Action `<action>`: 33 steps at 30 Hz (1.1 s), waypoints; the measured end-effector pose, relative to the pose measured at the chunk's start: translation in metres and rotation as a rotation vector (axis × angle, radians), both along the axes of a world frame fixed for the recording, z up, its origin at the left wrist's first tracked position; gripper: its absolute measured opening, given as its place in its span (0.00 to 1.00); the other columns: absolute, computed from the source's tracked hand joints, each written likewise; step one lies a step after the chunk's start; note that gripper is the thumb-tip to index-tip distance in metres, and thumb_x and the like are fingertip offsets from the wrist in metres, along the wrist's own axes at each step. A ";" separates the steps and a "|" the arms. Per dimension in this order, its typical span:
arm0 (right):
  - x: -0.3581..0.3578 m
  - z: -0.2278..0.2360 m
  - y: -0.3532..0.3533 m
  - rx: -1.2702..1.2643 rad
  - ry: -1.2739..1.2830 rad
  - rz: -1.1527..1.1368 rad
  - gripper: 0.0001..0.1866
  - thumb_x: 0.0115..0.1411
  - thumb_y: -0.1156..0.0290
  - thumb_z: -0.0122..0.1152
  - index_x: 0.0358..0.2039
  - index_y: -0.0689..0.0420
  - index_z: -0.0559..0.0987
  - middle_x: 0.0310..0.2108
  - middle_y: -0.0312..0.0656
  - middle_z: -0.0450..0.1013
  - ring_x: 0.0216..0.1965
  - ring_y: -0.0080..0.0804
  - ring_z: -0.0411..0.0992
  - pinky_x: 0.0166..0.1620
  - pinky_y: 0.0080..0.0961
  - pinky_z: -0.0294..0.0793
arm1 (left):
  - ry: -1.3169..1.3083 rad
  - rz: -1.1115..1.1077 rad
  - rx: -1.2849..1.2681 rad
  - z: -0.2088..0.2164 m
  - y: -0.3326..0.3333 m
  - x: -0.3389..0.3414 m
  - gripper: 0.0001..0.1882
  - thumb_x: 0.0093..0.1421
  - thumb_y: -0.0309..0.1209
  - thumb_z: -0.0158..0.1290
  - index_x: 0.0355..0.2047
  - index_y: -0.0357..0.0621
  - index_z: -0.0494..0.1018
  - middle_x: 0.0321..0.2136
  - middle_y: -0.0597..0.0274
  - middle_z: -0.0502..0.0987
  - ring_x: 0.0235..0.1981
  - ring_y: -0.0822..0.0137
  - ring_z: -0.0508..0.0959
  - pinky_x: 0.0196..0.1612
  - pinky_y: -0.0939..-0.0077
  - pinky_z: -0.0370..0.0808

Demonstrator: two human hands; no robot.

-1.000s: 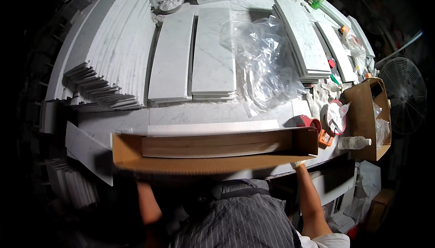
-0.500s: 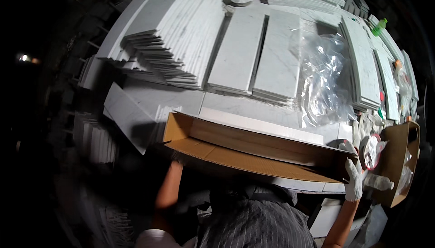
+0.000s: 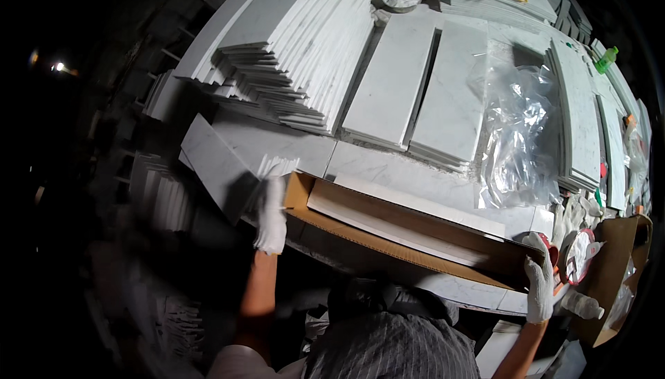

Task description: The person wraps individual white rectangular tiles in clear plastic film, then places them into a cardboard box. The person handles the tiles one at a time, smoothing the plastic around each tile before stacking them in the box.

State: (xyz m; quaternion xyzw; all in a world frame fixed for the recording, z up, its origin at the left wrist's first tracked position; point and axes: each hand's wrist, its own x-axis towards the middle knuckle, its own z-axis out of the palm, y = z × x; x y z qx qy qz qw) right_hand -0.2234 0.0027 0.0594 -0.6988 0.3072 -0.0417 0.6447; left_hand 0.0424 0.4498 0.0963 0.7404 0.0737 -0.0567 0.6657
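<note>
A long, narrow cardboard box [image 3: 415, 257] stands open-topped at the near edge of the work surface, its left end turned slightly away. Inside it lies a long pale slab [image 3: 374, 230]. My right hand [image 3: 540, 289], in a white knitted glove, grips the box's right end, with the thumb on the near side and fingers behind. Against the left end stands my left hand [image 3: 271, 219], also gloved, with fingers stretched upward and slightly blurred. A white strip [image 3: 422, 202] runs along the box's far side.
Tall stacks of white marble-look tiles [image 3: 298, 53] rise at back left, with two lower stacks [image 3: 391, 77] beside them. Crumpled clear plastic [image 3: 523, 129] lies right of these. A round dish [image 3: 578, 256], a clear bottle [image 3: 583, 305] and another carton [image 3: 613, 278] crowd the right.
My left hand has come up from below the box to its left end. The near cardboard flap now stands more upright, narrowing the opening. My right hand keeps its grip; the whole view has shifted slightly.
</note>
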 end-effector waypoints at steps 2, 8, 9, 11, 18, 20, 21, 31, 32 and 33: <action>0.007 -0.026 0.014 -0.044 0.043 -0.073 0.30 0.57 0.72 0.47 0.62 0.63 0.68 0.58 0.42 0.67 0.56 0.28 0.64 0.61 0.23 0.59 | -0.014 -0.229 0.404 -0.023 -0.011 -0.009 0.26 0.65 0.33 0.52 0.61 0.36 0.63 0.57 0.51 0.71 0.59 0.60 0.69 0.63 0.66 0.63; -0.003 -0.035 -0.009 0.040 -0.142 0.075 0.27 0.66 0.64 0.48 0.63 0.62 0.66 0.60 0.42 0.67 0.59 0.33 0.65 0.62 0.27 0.61 | -0.091 -0.197 0.511 -0.037 -0.015 -0.007 0.29 0.66 0.28 0.48 0.64 0.27 0.57 0.63 0.42 0.64 0.65 0.53 0.63 0.68 0.65 0.57; -0.004 -0.031 -0.021 -0.214 -0.050 0.253 0.26 0.67 0.67 0.47 0.64 0.63 0.64 0.61 0.45 0.66 0.62 0.37 0.63 0.64 0.30 0.60 | -0.189 -0.202 0.624 -0.051 0.000 -0.007 0.26 0.66 0.27 0.48 0.62 0.27 0.61 0.62 0.42 0.65 0.62 0.53 0.66 0.66 0.64 0.59; -0.015 -0.048 -0.036 -0.325 -0.086 0.318 0.28 0.65 0.72 0.52 0.65 0.65 0.63 0.60 0.47 0.68 0.63 0.40 0.64 0.65 0.32 0.61 | -0.337 -0.139 0.746 -0.043 -0.007 -0.015 0.22 0.65 0.28 0.49 0.58 0.30 0.66 0.52 0.47 0.71 0.56 0.54 0.70 0.61 0.65 0.65; 0.032 -0.043 -0.009 -0.216 -0.074 0.078 0.25 0.54 0.75 0.68 0.54 0.61 0.77 0.43 0.41 0.76 0.45 0.28 0.74 0.51 0.25 0.73 | -0.387 -0.583 0.954 0.009 -0.023 -0.008 0.13 0.66 0.28 0.48 0.47 0.35 0.74 0.46 0.52 0.72 0.48 0.54 0.73 0.54 0.67 0.68; 0.034 -0.042 -0.001 -0.141 -0.063 0.012 0.23 0.52 0.78 0.68 0.51 0.60 0.80 0.42 0.40 0.76 0.44 0.27 0.75 0.50 0.24 0.74 | -0.484 -0.480 1.069 -0.005 -0.025 -0.005 0.11 0.67 0.31 0.46 0.39 0.36 0.73 0.41 0.53 0.72 0.44 0.51 0.73 0.49 0.64 0.70; 0.034 -0.043 0.002 -0.123 -0.086 -0.050 0.20 0.50 0.79 0.69 0.46 0.61 0.81 0.41 0.41 0.76 0.43 0.29 0.74 0.49 0.26 0.73 | -0.413 -0.353 1.077 -0.015 -0.035 -0.003 0.11 0.67 0.33 0.45 0.36 0.38 0.72 0.39 0.52 0.71 0.44 0.49 0.72 0.49 0.61 0.68; 0.044 0.029 -0.041 -0.263 0.098 0.586 0.25 0.48 0.66 0.73 0.49 0.56 0.81 0.36 0.44 0.75 0.40 0.39 0.74 0.48 0.33 0.72 | -1.060 -0.437 0.967 -0.037 -0.107 -0.022 0.10 0.61 0.31 0.54 0.43 0.44 0.73 0.43 0.58 0.72 0.49 0.52 0.70 0.61 0.48 0.61; 0.047 0.048 -0.040 -0.488 0.027 0.668 0.30 0.46 0.62 0.74 0.51 0.54 0.80 0.38 0.45 0.75 0.43 0.41 0.73 0.52 0.37 0.70 | -1.070 -0.424 0.920 -0.041 -0.104 -0.021 0.08 0.59 0.30 0.55 0.39 0.45 0.75 0.39 0.61 0.73 0.46 0.55 0.71 0.60 0.50 0.63; 0.049 0.061 -0.033 -0.705 -0.059 0.749 0.34 0.43 0.58 0.76 0.53 0.53 0.80 0.41 0.45 0.75 0.46 0.44 0.73 0.56 0.41 0.68 | -1.105 -0.375 0.877 -0.045 -0.102 -0.022 0.05 0.57 0.30 0.57 0.32 0.45 0.75 0.35 0.62 0.73 0.41 0.56 0.72 0.54 0.53 0.68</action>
